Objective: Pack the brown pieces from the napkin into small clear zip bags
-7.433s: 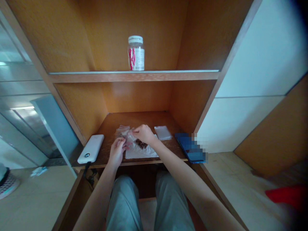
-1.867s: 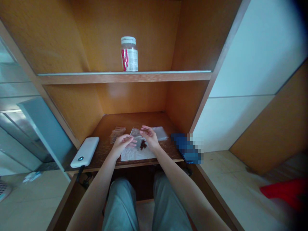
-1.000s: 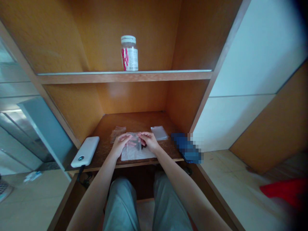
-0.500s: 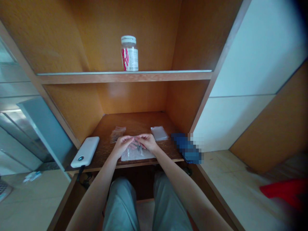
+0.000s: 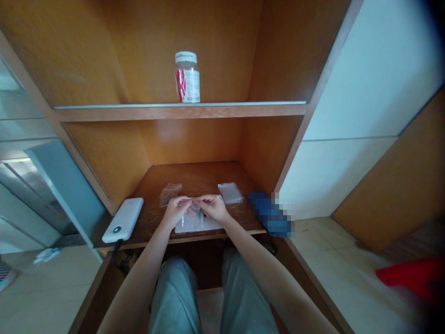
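Cabinet (image 5: 86, 60): built-in, orange wood veneer, enclosing the fingers (image 5: 205, 200) at the back and sides. Shelf (image 5: 181, 112): wooden, thin pale strip along its top edge, above the fingers. Desktop (image 5: 194, 176): dark wood, directly beneath them. Panels (image 5: 347, 171): white, right of the fingers. Glass panel (image 5: 38, 195): left of them, showing a strip of light. Floor (image 5: 347, 273): pale, lower on both sides. Light: soft, rather dim.
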`<act>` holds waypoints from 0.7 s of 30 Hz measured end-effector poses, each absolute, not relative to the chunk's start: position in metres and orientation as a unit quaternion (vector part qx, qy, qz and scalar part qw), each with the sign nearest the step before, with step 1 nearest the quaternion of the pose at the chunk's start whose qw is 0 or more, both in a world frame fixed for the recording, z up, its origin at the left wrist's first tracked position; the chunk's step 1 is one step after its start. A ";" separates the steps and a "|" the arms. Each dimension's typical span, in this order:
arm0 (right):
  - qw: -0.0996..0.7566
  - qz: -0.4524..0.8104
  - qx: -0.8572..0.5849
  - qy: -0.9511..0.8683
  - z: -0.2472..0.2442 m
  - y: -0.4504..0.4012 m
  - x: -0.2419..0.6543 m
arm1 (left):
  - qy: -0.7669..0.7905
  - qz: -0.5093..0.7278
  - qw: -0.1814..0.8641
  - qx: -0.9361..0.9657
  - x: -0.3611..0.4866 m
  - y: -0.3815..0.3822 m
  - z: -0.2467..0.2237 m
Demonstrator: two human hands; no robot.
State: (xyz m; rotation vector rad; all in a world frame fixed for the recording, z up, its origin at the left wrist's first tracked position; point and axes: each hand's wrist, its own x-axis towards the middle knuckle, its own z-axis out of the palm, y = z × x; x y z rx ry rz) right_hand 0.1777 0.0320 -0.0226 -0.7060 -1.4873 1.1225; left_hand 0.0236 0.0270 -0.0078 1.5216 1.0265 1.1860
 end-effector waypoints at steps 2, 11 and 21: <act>0.550 0.475 -0.296 -0.620 -0.020 0.031 0.178 | 0.424 0.492 0.456 0.608 0.023 0.028 -0.009; 0.558 0.494 -0.280 -0.606 -0.017 0.033 0.182 | 0.439 0.466 0.466 0.611 0.023 0.025 -0.003; 0.574 0.483 -0.288 -0.595 -0.017 0.033 0.182 | 0.429 0.480 0.488 0.590 0.024 0.024 -0.003</act>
